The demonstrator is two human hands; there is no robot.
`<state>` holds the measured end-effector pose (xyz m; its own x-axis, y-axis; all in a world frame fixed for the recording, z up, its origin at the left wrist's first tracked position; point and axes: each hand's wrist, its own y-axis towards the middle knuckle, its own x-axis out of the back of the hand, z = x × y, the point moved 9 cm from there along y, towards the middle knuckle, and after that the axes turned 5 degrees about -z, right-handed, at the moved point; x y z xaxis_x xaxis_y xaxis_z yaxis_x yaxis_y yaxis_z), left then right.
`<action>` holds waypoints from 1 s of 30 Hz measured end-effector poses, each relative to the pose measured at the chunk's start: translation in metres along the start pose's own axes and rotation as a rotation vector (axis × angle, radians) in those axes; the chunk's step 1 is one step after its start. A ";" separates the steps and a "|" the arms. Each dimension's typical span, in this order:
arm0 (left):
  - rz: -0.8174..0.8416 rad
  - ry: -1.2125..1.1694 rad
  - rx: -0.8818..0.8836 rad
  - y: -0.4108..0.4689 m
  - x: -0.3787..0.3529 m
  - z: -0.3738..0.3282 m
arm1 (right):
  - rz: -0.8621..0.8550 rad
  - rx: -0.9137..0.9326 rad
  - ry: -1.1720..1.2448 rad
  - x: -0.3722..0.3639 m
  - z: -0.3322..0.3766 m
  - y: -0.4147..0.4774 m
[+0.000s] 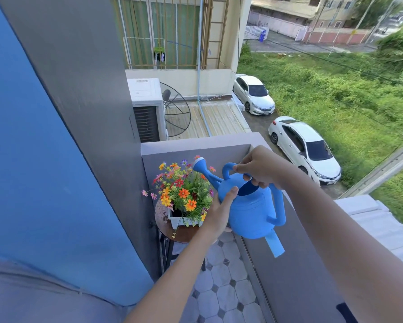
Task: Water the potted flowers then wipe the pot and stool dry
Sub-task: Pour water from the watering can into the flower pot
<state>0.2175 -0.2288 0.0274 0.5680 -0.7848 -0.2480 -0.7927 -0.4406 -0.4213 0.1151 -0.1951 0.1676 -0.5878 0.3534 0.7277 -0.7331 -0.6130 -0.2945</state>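
1. Blue watering can [251, 210], centre frame, spout pointing upper left at the flowers [184, 192].
2. Flowers stand in a white pot [175, 220] on a round stool [186, 236], lower centre.
3. Right hand [261, 169]: grip closed round the can's top handle.
4. Left hand [219, 210]: grip cups the can's body.

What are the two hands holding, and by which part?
The blue watering can: right hand grips its top handle, left hand holds its body below the spout.

head-worn, close, forward and down
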 end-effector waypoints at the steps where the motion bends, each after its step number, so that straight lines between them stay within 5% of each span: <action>1: -0.012 -0.002 0.007 0.003 0.002 -0.002 | -0.005 0.000 0.009 0.000 0.001 0.003; 16: 0.053 0.042 0.022 0.030 -0.016 -0.011 | -0.083 -0.026 -0.009 0.021 -0.006 0.025; 30: -0.118 -0.028 -0.102 0.011 0.052 -0.026 | 0.057 0.099 0.033 -0.026 0.055 0.022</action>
<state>0.2327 -0.2857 0.0332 0.6631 -0.7131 -0.2274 -0.7378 -0.5718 -0.3587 0.1333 -0.2571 0.1763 -0.6398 0.3376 0.6904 -0.6618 -0.6988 -0.2715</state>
